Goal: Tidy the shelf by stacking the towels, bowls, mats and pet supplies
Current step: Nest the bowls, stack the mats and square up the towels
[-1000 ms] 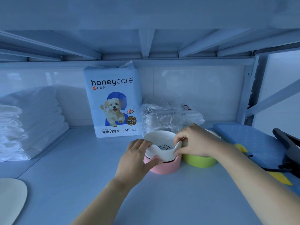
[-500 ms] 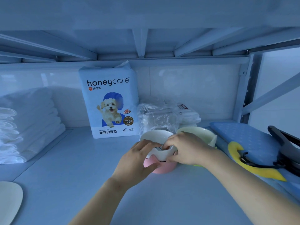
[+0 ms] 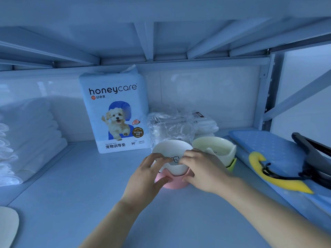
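Observation:
A white pet bowl (image 3: 170, 149) sits tilted in its pink base (image 3: 174, 183) at the middle of the shelf. My left hand (image 3: 146, 176) grips the bowl's left side, fingers on the rim and thumb on the pink base. My right hand (image 3: 202, 169) holds the right side, covering the front rim. Just to the right, touching, stands a cream bowl (image 3: 215, 147) on a green base (image 3: 232, 164). A stack of folded white towels (image 3: 26, 140) lies at the far left. A honeycare training-pad pack (image 3: 114, 111) stands upright at the back.
Clear-wrapped packs (image 3: 170, 126) lie behind the bowls. A blue mat (image 3: 272, 145) lies at the right, with a yellow-and-black tool (image 3: 279, 178) on it. A pale flat piece (image 3: 7, 226) shows at the lower left. The shelf post (image 3: 265, 97) stands at the back right.
My hands have slid lower around the white bowl and pink base. My right hand has moved off the cream bowl, which now shows whole.

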Demonstrator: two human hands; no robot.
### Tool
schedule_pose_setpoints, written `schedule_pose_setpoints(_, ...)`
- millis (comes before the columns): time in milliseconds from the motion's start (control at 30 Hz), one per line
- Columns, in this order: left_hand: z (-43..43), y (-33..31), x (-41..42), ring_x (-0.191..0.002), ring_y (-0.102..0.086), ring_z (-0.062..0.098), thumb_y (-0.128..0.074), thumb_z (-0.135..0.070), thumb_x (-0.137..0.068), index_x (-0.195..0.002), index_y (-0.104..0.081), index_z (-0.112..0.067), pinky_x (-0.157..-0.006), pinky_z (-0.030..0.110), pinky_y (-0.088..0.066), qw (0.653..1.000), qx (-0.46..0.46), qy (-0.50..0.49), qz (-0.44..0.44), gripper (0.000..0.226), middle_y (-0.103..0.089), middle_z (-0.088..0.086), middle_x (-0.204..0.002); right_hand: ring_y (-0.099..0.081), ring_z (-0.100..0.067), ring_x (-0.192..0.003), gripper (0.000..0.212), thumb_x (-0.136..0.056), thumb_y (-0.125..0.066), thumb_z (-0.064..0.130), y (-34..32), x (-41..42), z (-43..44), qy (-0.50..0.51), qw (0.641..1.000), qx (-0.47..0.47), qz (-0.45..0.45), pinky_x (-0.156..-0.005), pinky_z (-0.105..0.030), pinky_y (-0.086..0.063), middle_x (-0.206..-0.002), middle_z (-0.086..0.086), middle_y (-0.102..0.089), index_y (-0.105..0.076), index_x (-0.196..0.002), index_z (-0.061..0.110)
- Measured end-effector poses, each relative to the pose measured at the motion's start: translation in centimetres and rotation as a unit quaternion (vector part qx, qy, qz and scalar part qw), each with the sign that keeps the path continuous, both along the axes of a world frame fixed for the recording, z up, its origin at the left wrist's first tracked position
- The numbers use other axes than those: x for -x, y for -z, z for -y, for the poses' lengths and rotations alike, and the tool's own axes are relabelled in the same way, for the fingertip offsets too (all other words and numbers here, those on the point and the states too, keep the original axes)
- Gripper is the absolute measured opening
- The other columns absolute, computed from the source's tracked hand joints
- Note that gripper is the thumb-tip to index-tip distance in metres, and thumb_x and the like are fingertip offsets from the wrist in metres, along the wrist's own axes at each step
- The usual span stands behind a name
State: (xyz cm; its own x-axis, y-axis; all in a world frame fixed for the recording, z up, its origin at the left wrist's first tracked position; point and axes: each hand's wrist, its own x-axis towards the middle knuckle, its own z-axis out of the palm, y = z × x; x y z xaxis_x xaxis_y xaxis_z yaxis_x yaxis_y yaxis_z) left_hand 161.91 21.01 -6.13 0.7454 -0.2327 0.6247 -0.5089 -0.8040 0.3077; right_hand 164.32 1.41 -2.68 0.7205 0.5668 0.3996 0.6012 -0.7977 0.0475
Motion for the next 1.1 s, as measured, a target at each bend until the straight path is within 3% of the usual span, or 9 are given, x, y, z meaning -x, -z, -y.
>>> schedule_pose_setpoints(133, 0.4, 0.0, 0.2, -0.13, -0.026, 0.0, -0.069, -0.032, -0.081, -0.122, -0.044, -0.046, -0.072, 0.027, -0.051, 1.0, -0.013, 0.0, 0.021, 0.05, -0.029, -0.018, -0.141, -0.043, -0.011, -0.112, 0.04, -0.079, -0.066, 0.039, 0.0, -0.1, 0.2, -0.002, 1.0, -0.018, -0.008, -0.08, -0.034, -0.041, -0.112, 0.012, -0.05, -0.055, -0.116, 0.03)
schedule_pose_setpoints(300, 0.6, 0.1, 0.4, -0.128, -0.029, 0.002, -0.067, -0.032, -0.082, -0.127, -0.037, -0.047, -0.068, 0.029, -0.054, 0.999, -0.035, -0.003, 0.027, 0.056, -0.026, -0.018, -0.142, -0.037, -0.002, -0.114, 0.046, -0.076, -0.064, 0.052, -1.2, -0.3, 1.3, 0.014, 0.996, -0.088, 0.016, -0.079, -0.021, -0.035, -0.118, 0.02, -0.049, -0.055, -0.118, 0.035)
schedule_pose_setpoints(500, 0.3, 0.4, -0.1, -0.129, -0.03, 0.002, -0.07, -0.037, -0.076, -0.129, -0.033, -0.049, -0.075, 0.025, -0.05, 1.0, -0.01, -0.003, 0.006, 0.065, -0.023, -0.024, -0.14, -0.046, -0.01, -0.116, 0.064, -0.068, -0.066, 0.063, -3.0, -0.6, 3.4, 0.068, 0.995, -0.074, -0.016, -0.081, -0.029, -0.042, -0.125, 0.017, -0.047, -0.047, -0.124, 0.038)
schedule_pose_setpoints(700, 0.4, 0.6, -0.1, -0.121, -0.034, -0.002, -0.072, -0.039, -0.076, -0.127, -0.033, -0.054, -0.07, 0.019, -0.043, 0.999, -0.004, -0.031, -0.006, 0.066, -0.029, -0.026, -0.136, -0.048, -0.017, -0.118, 0.076, -0.066, -0.078, 0.042, -2.9, -0.7, 4.3, 0.147, 0.987, 0.019, -0.067, -0.084, -0.031, -0.044, -0.13, 0.01, -0.048, -0.037, -0.128, 0.029)
schedule_pose_setpoints(833, 0.7, 0.8, 0.0, -0.117, -0.035, -0.004, -0.071, -0.04, -0.076, -0.126, -0.033, -0.055, -0.067, 0.019, -0.043, 0.999, 0.01, -0.04, -0.007, 0.064, -0.032, -0.027, -0.133, -0.054, -0.019, -0.11, 0.067, -0.069, -0.078, 0.03, -2.2, -0.8, 3.8, 0.176, 0.98, 0.065, -0.068, -0.067, -0.029, -0.037, -0.122, 0.006, -0.055, -0.04, -0.124, 0.025)
schedule_pose_setpoints(933, 0.9, 1.0, 0.0, -0.12, -0.032, -0.004, -0.07, -0.041, -0.077, -0.128, -0.033, -0.053, -0.068, 0.017, -0.042, 0.999, 0.009, -0.047, -0.005, 0.065, -0.032, -0.026, -0.134, -0.056, -0.02, -0.106, 0.056, -0.073, -0.072, 0.018, -1.8, -1.0, 3.7, 0.182, 0.98, 0.069, -0.049, -0.064, -0.029, -0.038, -0.118, 0.005, -0.057, -0.042, -0.12, 0.024)
schedule_pose_setpoints(1100, 1.0, 0.9, 0.0, -0.116, -0.029, -0.008, -0.07, -0.043, -0.076, -0.127, -0.028, -0.056, -0.063, 0.018, -0.042, 0.998, 0.001, -0.055, -0.006, 0.067, -0.033, -0.025, -0.134, -0.056, -0.02, -0.104, 0.056, -0.076, -0.068, 0.015, -1.7, -1.1, 3.7, 0.188, 0.98, 0.052, -0.041, -0.063, -0.028, -0.037, -0.118, 0.006, -0.057, -0.041, -0.123, 0.028)
